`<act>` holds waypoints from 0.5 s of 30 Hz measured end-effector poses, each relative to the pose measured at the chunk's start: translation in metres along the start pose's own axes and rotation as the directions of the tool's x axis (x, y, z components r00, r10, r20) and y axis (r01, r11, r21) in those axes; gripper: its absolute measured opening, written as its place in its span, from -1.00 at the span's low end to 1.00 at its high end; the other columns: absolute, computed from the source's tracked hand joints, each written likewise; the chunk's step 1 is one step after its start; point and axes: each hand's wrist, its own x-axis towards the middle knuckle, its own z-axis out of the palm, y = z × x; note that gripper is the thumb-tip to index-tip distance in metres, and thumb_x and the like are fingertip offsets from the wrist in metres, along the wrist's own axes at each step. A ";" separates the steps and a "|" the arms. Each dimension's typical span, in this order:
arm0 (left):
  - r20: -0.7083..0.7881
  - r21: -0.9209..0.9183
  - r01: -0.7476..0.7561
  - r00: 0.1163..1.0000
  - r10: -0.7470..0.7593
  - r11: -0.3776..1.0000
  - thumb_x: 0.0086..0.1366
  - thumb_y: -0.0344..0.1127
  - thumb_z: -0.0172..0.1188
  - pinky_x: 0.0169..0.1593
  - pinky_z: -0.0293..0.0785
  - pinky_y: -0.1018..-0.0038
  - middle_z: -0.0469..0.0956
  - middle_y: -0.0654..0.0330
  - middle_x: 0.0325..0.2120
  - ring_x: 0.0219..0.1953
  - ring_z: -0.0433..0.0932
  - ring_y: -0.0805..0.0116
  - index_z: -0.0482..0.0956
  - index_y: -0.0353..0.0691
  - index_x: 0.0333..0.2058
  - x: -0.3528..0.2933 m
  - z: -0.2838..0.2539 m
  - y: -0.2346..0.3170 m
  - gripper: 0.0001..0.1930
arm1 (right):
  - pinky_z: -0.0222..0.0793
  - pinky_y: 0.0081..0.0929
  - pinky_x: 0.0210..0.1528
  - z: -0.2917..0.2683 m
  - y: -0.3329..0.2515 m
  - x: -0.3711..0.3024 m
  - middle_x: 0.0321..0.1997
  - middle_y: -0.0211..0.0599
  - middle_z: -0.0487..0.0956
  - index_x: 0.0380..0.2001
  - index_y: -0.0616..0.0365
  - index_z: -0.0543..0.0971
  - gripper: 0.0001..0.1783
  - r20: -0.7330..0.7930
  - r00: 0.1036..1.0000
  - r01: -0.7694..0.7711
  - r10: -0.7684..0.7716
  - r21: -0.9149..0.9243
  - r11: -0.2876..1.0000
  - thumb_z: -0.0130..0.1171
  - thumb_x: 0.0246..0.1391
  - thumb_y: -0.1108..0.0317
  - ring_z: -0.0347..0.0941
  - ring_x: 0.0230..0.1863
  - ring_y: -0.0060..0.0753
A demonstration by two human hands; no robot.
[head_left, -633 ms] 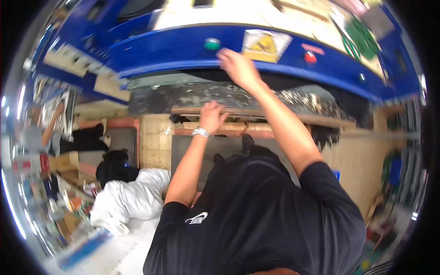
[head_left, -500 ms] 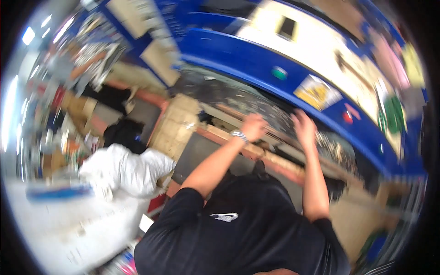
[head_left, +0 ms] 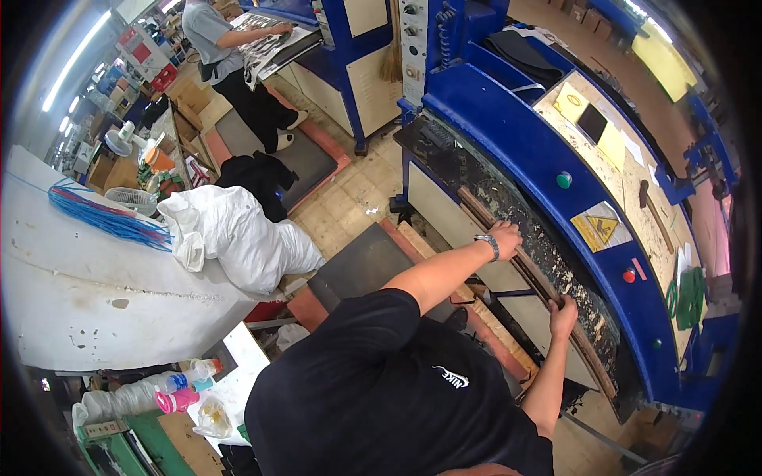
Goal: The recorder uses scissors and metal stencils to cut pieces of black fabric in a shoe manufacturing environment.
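A long brown wooden strip (head_left: 591, 357) runs along the front edge of a dark, worn machine bed (head_left: 548, 238) flecked with pale scraps. My left hand (head_left: 504, 239), with a metal-banded watch at the wrist, curls its fingers over the strip near its middle. Lower down and to the right, my right hand (head_left: 563, 316) grips the same strip, fingertips partly hidden. Above the bed curves the machine's blue beam (head_left: 516, 131), carrying a green button (head_left: 563, 180), a red button (head_left: 629, 275) and a yellow warning sign (head_left: 601, 226).
A hammer (head_left: 655, 214) and a phone (head_left: 591, 123) lie on the machine's top, with green-handled scissors (head_left: 673, 293) farther right. White sacks (head_left: 238, 238) bulge at left beside a white surface (head_left: 103, 293). Underfoot is a dark mat (head_left: 357, 266). Another person (head_left: 238, 71) works at a machine at far left.
Both hands have come down onto the wooden strip; earlier they were over the bed's edge with fingers spread. The view has turned, and the blur is gone.
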 end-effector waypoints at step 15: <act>-0.067 0.037 0.032 0.997 -0.030 0.999 0.15 -0.13 0.26 0.12 0.27 0.12 0.47 0.11 -0.13 0.06 0.37 0.04 0.67 -0.04 -0.17 -0.061 0.018 0.007 -0.72 | 0.42 -0.16 -0.10 -0.004 -0.002 -0.044 -0.27 0.06 0.60 -0.26 0.31 0.57 -0.65 0.165 0.984 0.078 -0.075 -0.014 0.997 0.44 -0.15 0.42 0.54 -0.17 0.10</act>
